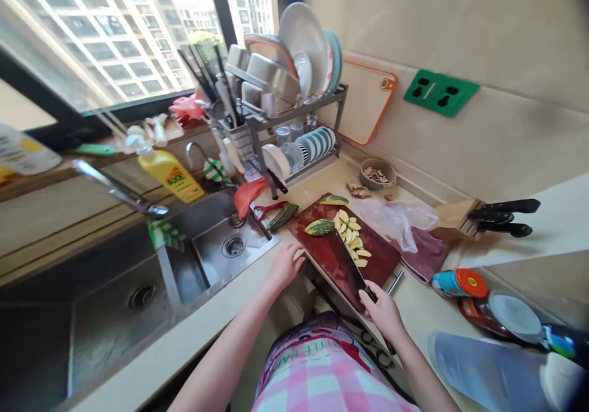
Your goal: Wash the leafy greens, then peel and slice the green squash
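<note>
My right hand [381,309] is closed round the handle of a dark-bladed kitchen knife [347,263]. Its blade lies over a reddish-brown cutting board [377,249], its tip beside a piece of striped green squash [319,227]. Pale cut squash slices [350,234] are heaped to the right of the blade. Farther back on the board rests another squash piece [334,200]. My left hand [286,266] is by the board's near-left edge, fingers loosely bent and apart, with nothing visible in it. A darker green squash piece [283,215] sits left of the board.
To the left is a steel sink [230,246] with a tap [119,188]. A dish rack [299,114] with plates stands behind the board. On the right are a plastic bag [400,218], a purple cloth [424,255], a knife block [455,218] and jars. A bowl [378,175] holds chopped food.
</note>
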Available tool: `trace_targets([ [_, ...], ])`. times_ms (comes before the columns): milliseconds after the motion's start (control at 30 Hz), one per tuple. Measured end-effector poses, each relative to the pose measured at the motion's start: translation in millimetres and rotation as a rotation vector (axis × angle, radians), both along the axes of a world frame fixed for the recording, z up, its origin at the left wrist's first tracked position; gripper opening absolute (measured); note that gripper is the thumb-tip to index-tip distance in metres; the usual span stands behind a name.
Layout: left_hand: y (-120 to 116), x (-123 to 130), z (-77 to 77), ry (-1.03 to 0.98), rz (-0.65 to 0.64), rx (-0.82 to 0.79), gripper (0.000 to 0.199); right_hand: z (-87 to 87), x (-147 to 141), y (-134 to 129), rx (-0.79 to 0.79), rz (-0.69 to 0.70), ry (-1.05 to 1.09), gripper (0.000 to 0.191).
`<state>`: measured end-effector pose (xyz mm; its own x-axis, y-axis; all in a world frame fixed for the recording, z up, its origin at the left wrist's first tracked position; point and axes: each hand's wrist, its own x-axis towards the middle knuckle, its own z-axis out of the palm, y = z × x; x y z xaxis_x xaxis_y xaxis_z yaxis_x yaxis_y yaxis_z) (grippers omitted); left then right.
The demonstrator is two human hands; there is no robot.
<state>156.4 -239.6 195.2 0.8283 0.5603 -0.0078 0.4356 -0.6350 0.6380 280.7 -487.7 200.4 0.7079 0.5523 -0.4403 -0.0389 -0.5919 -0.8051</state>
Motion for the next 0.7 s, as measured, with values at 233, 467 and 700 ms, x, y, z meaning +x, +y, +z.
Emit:
trace_targets([
  [233, 22, 125, -22.7, 0.107, -0.274, 0.297, 0.054, 6.5, 19, -9, -0.032, 0.077, -0.056, 0.044],
  [467, 30, 108, -35.4, 0.083, -0.228, 0.294, 0.043, 10.5, 30, 2, -0.01, 0.021, -0.107, 0.039],
  [700, 37, 109, -34.4, -0.01, -0.173, 0.268, 0.025, 9.6, 19, 25, -0.046, 0.052, -0.102, 0.039],
])
